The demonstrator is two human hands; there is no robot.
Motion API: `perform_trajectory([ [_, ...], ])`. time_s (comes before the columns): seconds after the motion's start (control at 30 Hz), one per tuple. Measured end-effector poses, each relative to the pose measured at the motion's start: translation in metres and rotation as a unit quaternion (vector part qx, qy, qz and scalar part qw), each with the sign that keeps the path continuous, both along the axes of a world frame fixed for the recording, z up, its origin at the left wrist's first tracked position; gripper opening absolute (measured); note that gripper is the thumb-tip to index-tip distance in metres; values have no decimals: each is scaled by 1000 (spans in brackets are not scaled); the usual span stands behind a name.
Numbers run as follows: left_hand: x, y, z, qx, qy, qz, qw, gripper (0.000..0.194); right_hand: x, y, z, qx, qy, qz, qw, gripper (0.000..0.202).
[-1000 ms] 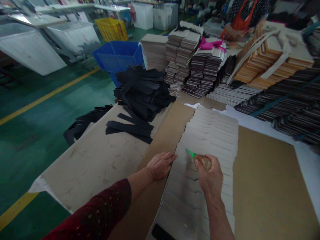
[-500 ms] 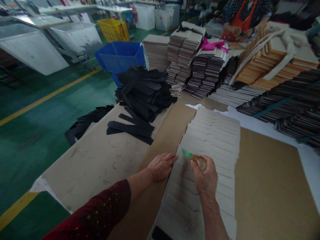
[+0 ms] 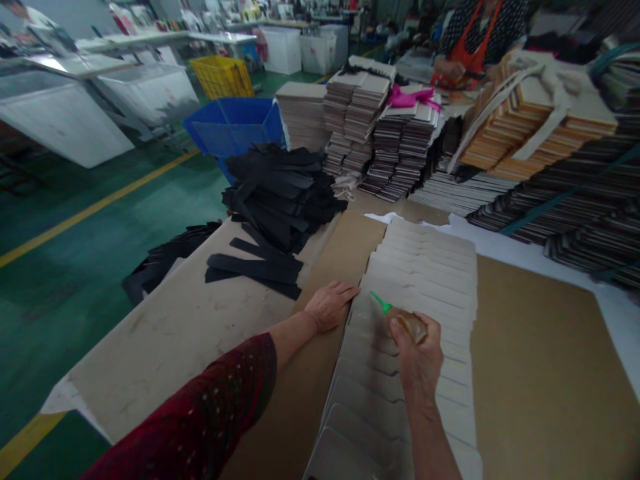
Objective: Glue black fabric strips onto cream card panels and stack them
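Overlapping pale grey board pieces [image 3: 370, 387] run in a long row over a brown board [image 3: 530, 373]. My right hand [image 3: 420, 347] is wrapped round a squeeze bottle [image 3: 409, 325] of amber liquid, held above the row. Its green nozzle [image 3: 381, 302] points forward and left, close over one of the pieces; whether the tip touches cannot be seen. Flat on the board's left part lies my left hand [image 3: 330, 305], fingers stretched out, with the fingertips at the left edge of the row.
Black strips [image 3: 255, 267] lie left of the row, with a big heap of black strips [image 3: 280, 193] behind. Stacks of boards [image 3: 360, 100] and a tied orange-edged bundle [image 3: 535, 120] stand at the back. A blue bin [image 3: 235, 127] is beyond the table; a person in an orange apron [image 3: 475, 47] is at the back.
Both hands have shifted slightly forward along the row, the right one carrying the bottle a little to the right. The camera view has tilted up slightly.
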State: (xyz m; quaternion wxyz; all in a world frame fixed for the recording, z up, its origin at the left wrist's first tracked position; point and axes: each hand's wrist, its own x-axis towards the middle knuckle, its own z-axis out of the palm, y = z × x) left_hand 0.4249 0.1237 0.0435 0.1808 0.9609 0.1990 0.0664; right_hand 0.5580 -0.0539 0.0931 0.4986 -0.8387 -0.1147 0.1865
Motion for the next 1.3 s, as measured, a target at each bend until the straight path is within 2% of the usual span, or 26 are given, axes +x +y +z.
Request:
perform_trajectory([
  [0.23,-1,-2,3,23,19,-19,999,44,-3,13,-6,-12,-46,42,998,61],
  [0.37,0,-1,2,32,19,-18,999,41,0,12,-8,-25,-80,72,994,57],
  [0.5,1,0,-2,38,15,-19,999,41,3,9,-9,-46,-132,70,988,54],
  [0.67,-1,1,-6,41,10,-24,999,44,0,10,-2,-60,-146,94,983,51],
  [0.83,0,2,-6,42,8,-21,999,44,7,-4,10,-121,-193,85,970,48],
  [0.93,1,2,-7,42,9,-21,999,42,11,-11,10,-142,-220,75,962,49],
  [1.1,1,2,-7,47,12,-20,999,43,13,-8,4,-147,-219,108,959,45],
  [1.3,1,2,-4,46,15,-21,999,44,15,-9,13,-173,-233,94,952,42],
])
